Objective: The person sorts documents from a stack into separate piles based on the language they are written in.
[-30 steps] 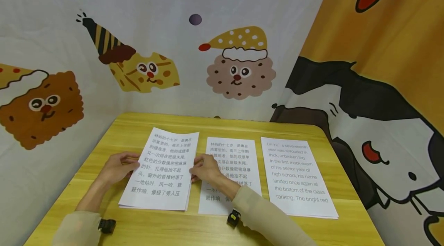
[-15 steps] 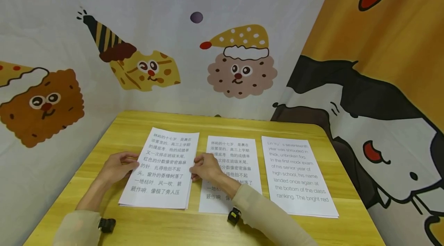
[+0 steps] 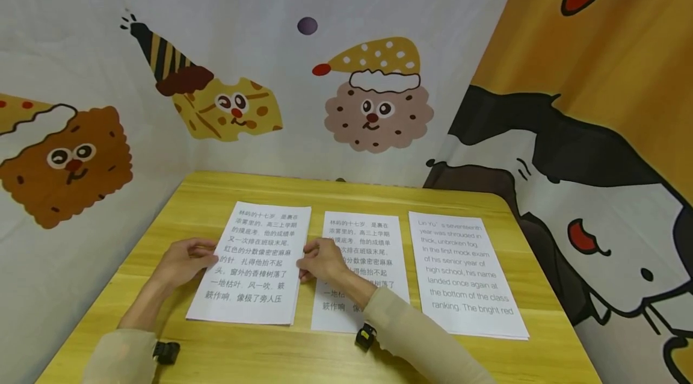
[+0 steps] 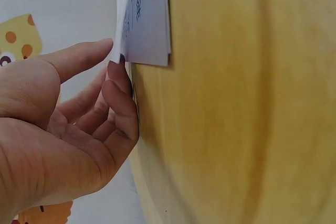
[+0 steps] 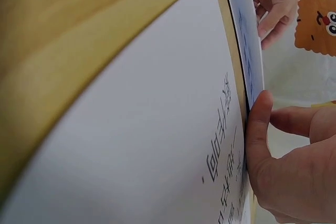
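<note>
A stack of white sheets printed with Chinese text (image 3: 251, 263) lies at the left of the table, slightly turned. My left hand (image 3: 186, 262) pinches its left edge, the thumb over the paper and fingertips under it in the left wrist view. On the opposite side my right hand (image 3: 323, 261) pinches the right edge; the right wrist view shows thumb and forefinger (image 5: 260, 124) meeting there. More than one sheet shows along the right edge. A second stack with Chinese text (image 3: 364, 233) lies beneath my right hand and wrist, which partly cover it.
To the right lies a third stack, printed in English (image 3: 462, 275). All three rest on a yellow wood-grain table (image 3: 260, 354). Behind it hangs a white curtain (image 3: 243, 11) with cartoon figures, and an orange cartoon curtain (image 3: 541, 47) closes off the right side.
The far edge of the left stack has dropped slightly. Both hands keep their places at its sides. The whole head view has shifted a little.
</note>
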The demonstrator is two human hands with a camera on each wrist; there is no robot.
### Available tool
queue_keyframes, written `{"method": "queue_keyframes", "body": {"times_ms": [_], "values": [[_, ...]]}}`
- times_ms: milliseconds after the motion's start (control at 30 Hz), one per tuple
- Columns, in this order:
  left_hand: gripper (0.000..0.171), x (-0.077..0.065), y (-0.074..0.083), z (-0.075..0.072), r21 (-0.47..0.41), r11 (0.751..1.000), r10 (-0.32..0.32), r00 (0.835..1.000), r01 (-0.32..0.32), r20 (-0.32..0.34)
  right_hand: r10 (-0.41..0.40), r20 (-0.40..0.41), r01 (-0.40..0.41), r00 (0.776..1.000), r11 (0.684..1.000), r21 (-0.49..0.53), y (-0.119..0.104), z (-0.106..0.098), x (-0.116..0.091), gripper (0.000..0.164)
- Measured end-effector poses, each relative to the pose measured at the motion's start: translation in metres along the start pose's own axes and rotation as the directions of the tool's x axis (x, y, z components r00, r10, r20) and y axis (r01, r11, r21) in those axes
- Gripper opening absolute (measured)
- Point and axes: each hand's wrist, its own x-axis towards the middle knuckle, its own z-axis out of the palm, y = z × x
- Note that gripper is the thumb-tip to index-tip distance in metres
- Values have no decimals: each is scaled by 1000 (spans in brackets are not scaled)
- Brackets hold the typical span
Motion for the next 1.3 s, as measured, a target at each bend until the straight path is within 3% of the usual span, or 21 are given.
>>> {"method": "queue_keyframes", "body": {"times_ms": [300,500,733,1133,1300], "values": [[59,-8,7,-5,85,996,3,1000,-1,-24,-42,-6,41,999,995,-90,-3,-10,-9,46],[59,-10,25,3,100,992,80,997,-77,-21,-148,26,150,989,974,-172,-4,-20,-16,53],[56,-12,52,23,112,975,195,981,-193,-6,-279,62,285,958,918,-275,0,-40,-28,60],[51,-11,98,70,37,952,300,949,-305,93,-311,31,304,950,896,-324,9,-84,-56,61],[51,-8,111,90,14,949,312,941,-316,131,-307,-13,280,952,886,-369,16,-101,-65,62]]}}
